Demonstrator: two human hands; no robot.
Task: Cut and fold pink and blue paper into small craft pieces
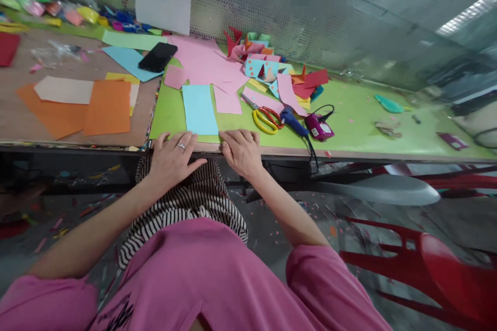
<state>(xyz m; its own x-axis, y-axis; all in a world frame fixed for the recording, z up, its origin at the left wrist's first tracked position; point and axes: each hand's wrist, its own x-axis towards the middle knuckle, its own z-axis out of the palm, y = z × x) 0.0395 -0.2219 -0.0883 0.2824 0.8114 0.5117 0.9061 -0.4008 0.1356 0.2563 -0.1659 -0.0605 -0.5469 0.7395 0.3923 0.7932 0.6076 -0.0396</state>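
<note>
The blue sheet (pixel 200 109) is matt paper, the red chair (pixel 446 264) probably glossy plastic.

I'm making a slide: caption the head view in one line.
Left hand and right hand rest at the table edge by a blue sheet, scissors to the right.

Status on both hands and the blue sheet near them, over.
Left hand and right hand resting at table edge, nothing visibly held. Blue sheet lying flat ahead of them. Scissors and glue gun off to its right.
</note>
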